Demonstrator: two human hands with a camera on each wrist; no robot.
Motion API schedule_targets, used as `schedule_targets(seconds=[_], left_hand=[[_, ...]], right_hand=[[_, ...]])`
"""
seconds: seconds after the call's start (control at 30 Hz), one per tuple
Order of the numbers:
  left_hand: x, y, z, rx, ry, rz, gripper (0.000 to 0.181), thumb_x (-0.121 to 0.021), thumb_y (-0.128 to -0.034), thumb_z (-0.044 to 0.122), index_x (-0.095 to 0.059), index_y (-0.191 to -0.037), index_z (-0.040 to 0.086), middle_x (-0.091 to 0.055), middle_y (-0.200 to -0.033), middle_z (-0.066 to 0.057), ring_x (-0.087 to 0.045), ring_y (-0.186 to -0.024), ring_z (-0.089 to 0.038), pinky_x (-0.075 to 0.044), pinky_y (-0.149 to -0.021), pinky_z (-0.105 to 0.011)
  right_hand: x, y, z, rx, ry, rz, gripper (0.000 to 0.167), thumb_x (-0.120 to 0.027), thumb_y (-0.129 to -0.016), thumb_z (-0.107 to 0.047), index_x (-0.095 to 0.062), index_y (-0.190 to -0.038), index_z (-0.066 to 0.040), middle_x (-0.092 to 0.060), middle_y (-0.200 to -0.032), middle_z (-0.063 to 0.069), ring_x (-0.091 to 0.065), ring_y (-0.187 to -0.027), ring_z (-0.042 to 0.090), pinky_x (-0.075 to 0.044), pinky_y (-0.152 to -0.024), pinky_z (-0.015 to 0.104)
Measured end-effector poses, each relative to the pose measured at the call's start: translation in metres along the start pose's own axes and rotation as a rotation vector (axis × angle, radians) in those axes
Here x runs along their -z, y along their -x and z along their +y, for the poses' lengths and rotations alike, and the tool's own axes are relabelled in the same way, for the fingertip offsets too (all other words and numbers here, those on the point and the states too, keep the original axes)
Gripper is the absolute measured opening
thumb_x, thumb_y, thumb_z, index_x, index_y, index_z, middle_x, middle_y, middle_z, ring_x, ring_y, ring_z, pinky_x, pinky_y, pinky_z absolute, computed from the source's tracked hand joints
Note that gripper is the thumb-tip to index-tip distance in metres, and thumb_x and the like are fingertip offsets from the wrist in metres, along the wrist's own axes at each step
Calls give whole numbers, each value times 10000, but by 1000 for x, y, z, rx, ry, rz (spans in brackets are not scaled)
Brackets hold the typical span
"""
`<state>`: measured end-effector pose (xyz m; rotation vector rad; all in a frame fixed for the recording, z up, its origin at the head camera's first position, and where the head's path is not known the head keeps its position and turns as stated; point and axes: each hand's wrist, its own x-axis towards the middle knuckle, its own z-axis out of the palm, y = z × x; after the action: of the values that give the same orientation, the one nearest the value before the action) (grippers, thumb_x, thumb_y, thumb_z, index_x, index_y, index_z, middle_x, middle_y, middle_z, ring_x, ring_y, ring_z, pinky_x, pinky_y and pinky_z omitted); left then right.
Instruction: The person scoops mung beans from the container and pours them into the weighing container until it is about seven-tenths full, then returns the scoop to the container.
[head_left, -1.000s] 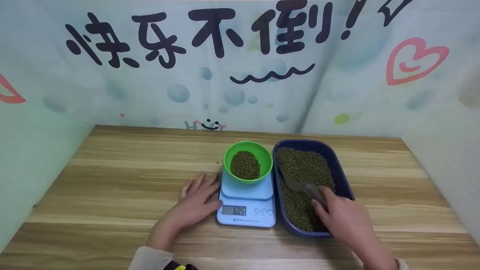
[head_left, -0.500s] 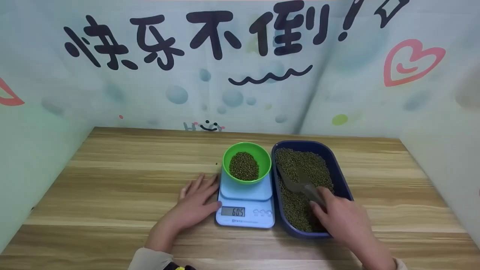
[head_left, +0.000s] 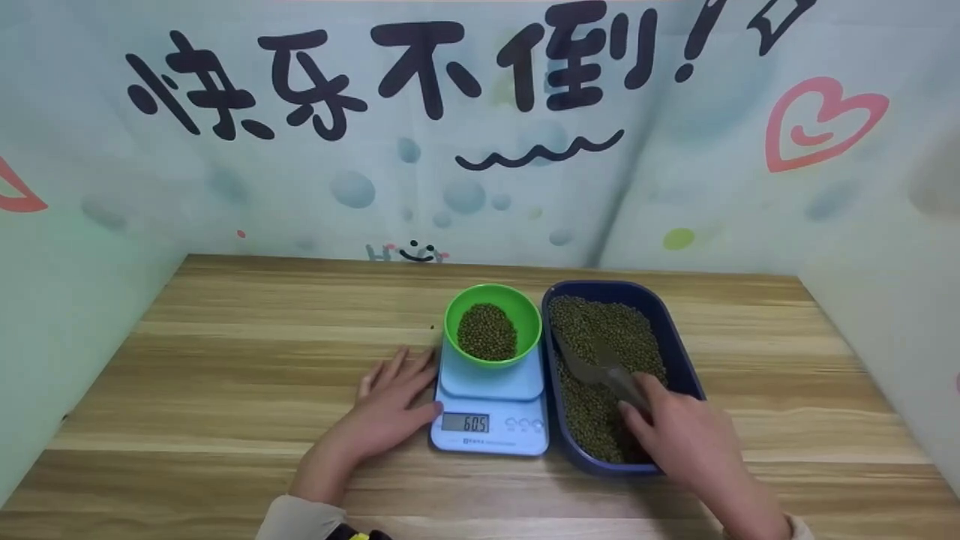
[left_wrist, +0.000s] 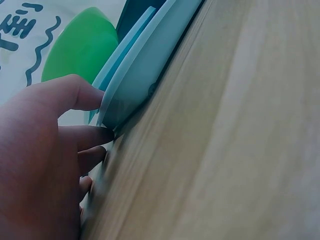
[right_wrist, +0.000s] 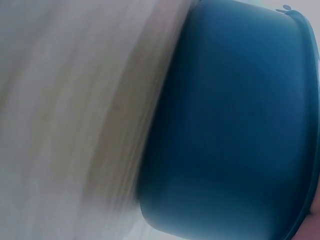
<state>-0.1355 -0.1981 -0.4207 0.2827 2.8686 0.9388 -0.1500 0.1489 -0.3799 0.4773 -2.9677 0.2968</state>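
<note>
My right hand (head_left: 686, 431) grips the handle of a grey-brown scoop (head_left: 592, 371), whose blade lies among small green-brown beans in a dark blue tub (head_left: 681, 367). My left hand (head_left: 386, 416) rests on the table with fingers spread. Its thumb touches the left edge of a light blue kitchen scale (head_left: 496, 431), as the left wrist view also shows. On the scale's platform stands a green bowl (head_left: 521, 306) with a heap of beans (head_left: 487, 332) in it. The display (head_left: 466, 423) appears to read 60.5. In the right wrist view the tub's outer wall (right_wrist: 235, 115) hides the scoop.
Scale and tub stand side by side on a wood-grain table (head_left: 247, 360), with a very narrow gap between them. A tiny dark speck (head_left: 432, 327) lies left of the bowl. Behind the table hangs a printed backdrop (head_left: 300, 195) with large black characters.
</note>
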Motion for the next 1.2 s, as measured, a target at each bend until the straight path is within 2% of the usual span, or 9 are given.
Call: schedule_targets(seconds=[0.2, 0.43, 0.67, 1.2], left_hand=[[0, 0, 1, 1, 1, 0, 583, -470, -871, 444, -346, -1380, 188, -181, -1466, 42, 9, -1349, -224, 52, -1025, -458], [-1, -1, 1, -11, -10, 0, 572, -466, -878, 424, -371, -1370, 148, -219, -1461, 17, -8, -1349, -244, 31, -1018, -459], [-1, -1, 1, -3, -10, 2, 586, -453, -879, 461, -356, -1377, 168, -189, -1467, 42, 11, -1350, -224, 48, -1024, -445], [-2, -2, 2, 15, -24, 23, 576, -450, -879, 460, -353, -1378, 190, -187, -1468, 44, 3, -1350, -227, 49, -1023, -457]], right_hand=[[1, 1, 0, -4, -5, -11, 375, -570, -846, -338, -544, -1132, -98, -401, -509, -45, -386, -440, 128, -289, -373, 283], [0, 2, 1, 12, 3, 23, 347, -570, -845, -330, -562, -1108, -104, -446, -527, -46, -381, -428, 124, -287, -370, 293], [1, 1, 2, 7, -10, 3, 361, -568, -848, -331, -553, -1124, -99, -427, -522, -45, -383, -437, 124, -286, -377, 291], [0, -1, 1, 16, -4, 21, 326, -562, -852, -337, -572, -1086, -110, -464, -553, -42, -391, -436, 118, -293, -382, 290]])
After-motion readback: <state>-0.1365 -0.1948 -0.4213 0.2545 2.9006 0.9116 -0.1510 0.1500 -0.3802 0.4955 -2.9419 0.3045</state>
